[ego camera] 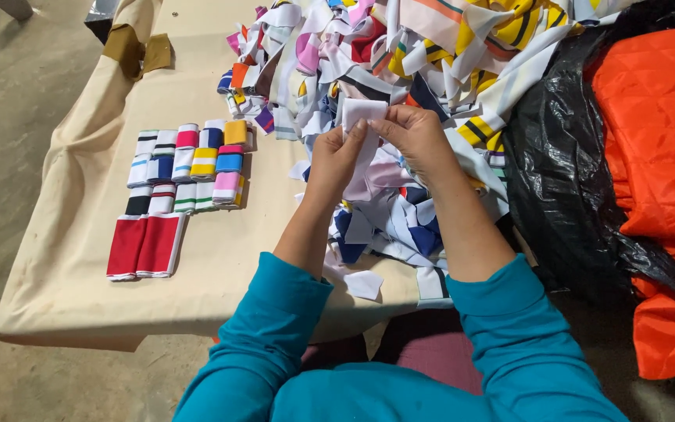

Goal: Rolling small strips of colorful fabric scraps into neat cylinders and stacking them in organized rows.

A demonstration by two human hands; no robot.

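Grip: the left hand (336,156) and the right hand (416,134) both pinch one white fabric strip (361,113), fingers closed on its upper end.
Left hand: thumb and fingertips clamp the strip's left edge; the forearm rises from the lower centre of the frame.
Right hand: fingers curl over the strip's right edge, touching the left hand's fingertips.
Strip position: centre of the frame, slightly above the middle, held upright over the scrap pile; its lower end hangs down between the wrists.
Scrap pile: a loose heap of mixed fabric strips (400,47), white, blue, yellow, pink and striped, fills the upper centre and runs down under the hands.
Sorted stacks: small folded striped pieces (193,164) lie in neat rows left of centre, well apart from the hands.
Red pieces: two red folded pieces (146,246) with white edges lie side by side, just below the rows.
Table: a table with beige cloth cover (80,258) bears the stacks and the pile.
Right edge: a black plastic sheet (556,180) lies beside orange quilted fabric (658,133).
Sleeves: teal sleeves (501,336) cover both arms in the lower frame.
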